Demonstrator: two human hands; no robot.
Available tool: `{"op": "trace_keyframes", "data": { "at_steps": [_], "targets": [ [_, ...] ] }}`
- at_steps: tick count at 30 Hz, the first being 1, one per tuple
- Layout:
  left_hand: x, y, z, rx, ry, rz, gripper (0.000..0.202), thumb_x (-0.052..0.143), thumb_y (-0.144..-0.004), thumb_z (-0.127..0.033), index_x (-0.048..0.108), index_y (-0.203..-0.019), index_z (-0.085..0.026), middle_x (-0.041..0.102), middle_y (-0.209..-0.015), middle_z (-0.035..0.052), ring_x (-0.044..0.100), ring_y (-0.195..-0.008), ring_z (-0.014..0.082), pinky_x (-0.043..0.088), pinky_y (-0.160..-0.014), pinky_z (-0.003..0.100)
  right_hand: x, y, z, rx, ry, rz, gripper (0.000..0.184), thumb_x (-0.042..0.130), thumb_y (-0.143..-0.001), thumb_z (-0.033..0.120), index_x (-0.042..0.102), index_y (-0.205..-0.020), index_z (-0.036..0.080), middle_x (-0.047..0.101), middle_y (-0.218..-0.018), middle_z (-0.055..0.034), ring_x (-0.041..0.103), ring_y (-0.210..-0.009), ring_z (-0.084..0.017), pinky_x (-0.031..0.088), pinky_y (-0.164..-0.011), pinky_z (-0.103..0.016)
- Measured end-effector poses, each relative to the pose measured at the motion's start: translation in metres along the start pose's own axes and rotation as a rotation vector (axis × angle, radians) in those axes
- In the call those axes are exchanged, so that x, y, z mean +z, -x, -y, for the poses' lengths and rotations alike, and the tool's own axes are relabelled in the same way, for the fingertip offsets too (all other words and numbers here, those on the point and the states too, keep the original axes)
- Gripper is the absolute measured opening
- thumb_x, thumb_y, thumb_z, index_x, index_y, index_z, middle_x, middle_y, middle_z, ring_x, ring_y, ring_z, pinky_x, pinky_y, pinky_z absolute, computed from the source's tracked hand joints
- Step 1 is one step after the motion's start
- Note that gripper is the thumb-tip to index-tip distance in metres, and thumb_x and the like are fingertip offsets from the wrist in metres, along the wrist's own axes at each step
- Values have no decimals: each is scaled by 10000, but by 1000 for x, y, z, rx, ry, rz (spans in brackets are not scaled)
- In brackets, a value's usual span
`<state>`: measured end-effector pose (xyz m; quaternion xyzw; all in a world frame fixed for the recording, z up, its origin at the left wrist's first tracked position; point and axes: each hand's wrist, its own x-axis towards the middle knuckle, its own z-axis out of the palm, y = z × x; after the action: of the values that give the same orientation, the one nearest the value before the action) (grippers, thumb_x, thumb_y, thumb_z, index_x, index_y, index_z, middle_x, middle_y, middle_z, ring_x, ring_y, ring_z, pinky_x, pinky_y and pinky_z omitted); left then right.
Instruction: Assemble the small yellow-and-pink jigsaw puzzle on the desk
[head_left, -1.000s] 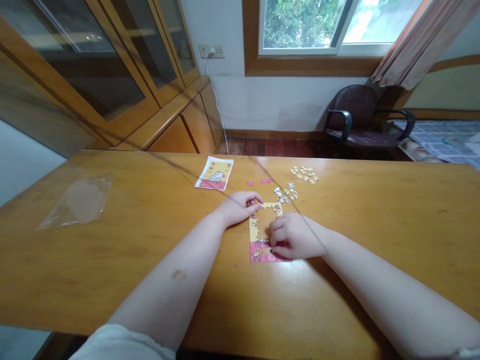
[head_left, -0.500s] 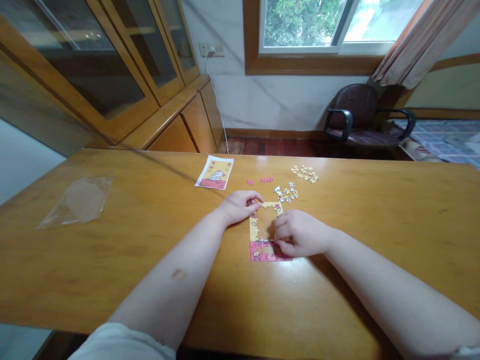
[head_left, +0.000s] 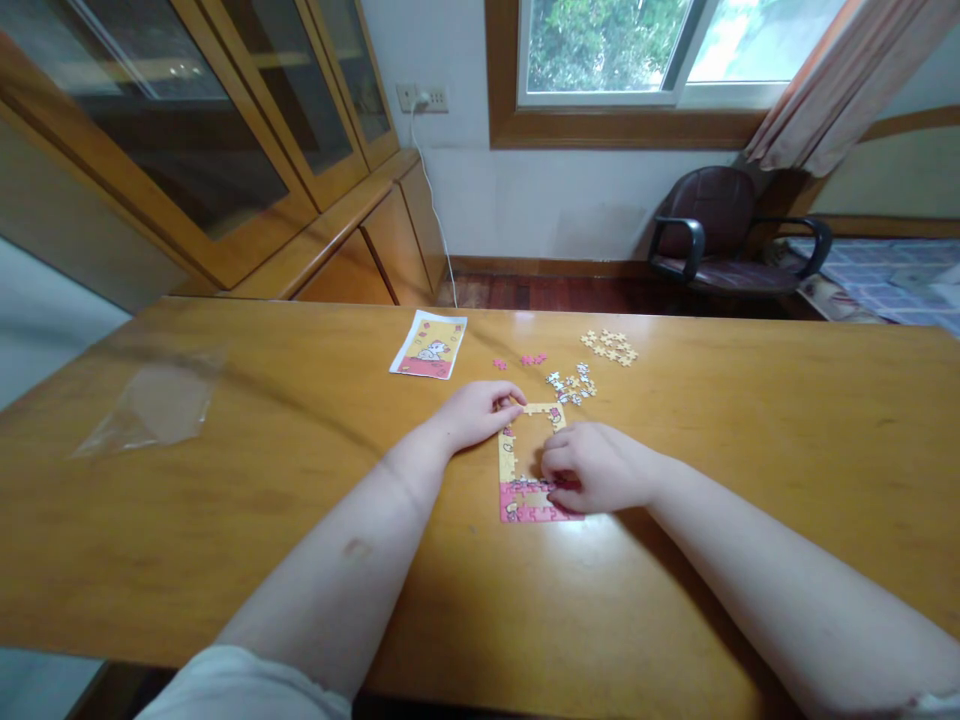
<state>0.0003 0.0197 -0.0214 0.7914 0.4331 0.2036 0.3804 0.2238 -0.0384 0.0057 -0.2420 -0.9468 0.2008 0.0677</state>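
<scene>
A partly assembled jigsaw puzzle (head_left: 507, 460) lies on the table, with a yellow border, pink rows at the near end and bare wood showing in its middle. My left hand (head_left: 480, 412) has its fingers curled and its fingertips on the puzzle's far left corner. Over the right side of the puzzle is my right hand (head_left: 596, 467), fingers bent in and thumb low near the pink rows. Whatever may be between those fingertips is hidden. Just beyond the puzzle lie loose white patterned pieces (head_left: 571, 384).
Farther back on the wooden table (head_left: 300, 450) are pink pieces (head_left: 533, 359), a pile of yellow pieces (head_left: 609, 347) and a picture card (head_left: 429, 345) of the design. A clear plastic bag (head_left: 154, 402) lies at left. An armchair (head_left: 709, 230) stands beyond the table.
My right hand has shifted slightly left, and its fingers and thumb have moved a little apart. The left hand keeps its place on the puzzle corner.
</scene>
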Motion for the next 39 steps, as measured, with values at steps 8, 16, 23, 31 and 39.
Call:
{"op": "trace_keyframes", "data": {
  "at_steps": [8,16,23,31,39],
  "targets": [
    [-1,1,-2,-1,4,0,197,559,-833,-310,666,-933,-178,650,-721,3,591,-654,134,442,-612,240,-3,0,1,-37,-62,-38,99,563,-778,220,623,-702,202,631,-724,-16,542,-652,-137,401,-642,-254],
    [-1,0,-1,-5,7,-4,217,560,-833,-323,673,-945,-176,644,-711,6,583,-657,137,445,-610,242,-4,-1,2,-102,-64,-26,188,502,-773,158,635,-649,202,613,-680,-14,522,-636,-135,407,-636,-254],
    [0,0,-3,2,-3,-22,193,562,-828,-301,674,-914,-169,626,-697,-2,568,-642,128,437,-605,238,-6,-1,4,-89,-103,-16,192,508,-798,169,674,-710,204,638,-701,-19,555,-663,-140,423,-663,-254],
    [-5,2,-9,106,-193,-38,202,614,-784,-296,677,-946,-194,649,-823,24,597,-784,170,468,-749,301,-4,0,-12,135,53,-238,222,494,-885,239,702,-831,181,677,-781,-63,595,-745,-175,441,-741,-305],
    [-5,1,-4,136,-346,-30,203,613,-786,-292,699,-960,-235,628,-955,42,598,-903,204,463,-826,324,5,6,-54,595,215,-572,222,499,-901,281,689,-958,182,685,-1015,-103,587,-956,-260,425,-890,-407]
  ]
}}
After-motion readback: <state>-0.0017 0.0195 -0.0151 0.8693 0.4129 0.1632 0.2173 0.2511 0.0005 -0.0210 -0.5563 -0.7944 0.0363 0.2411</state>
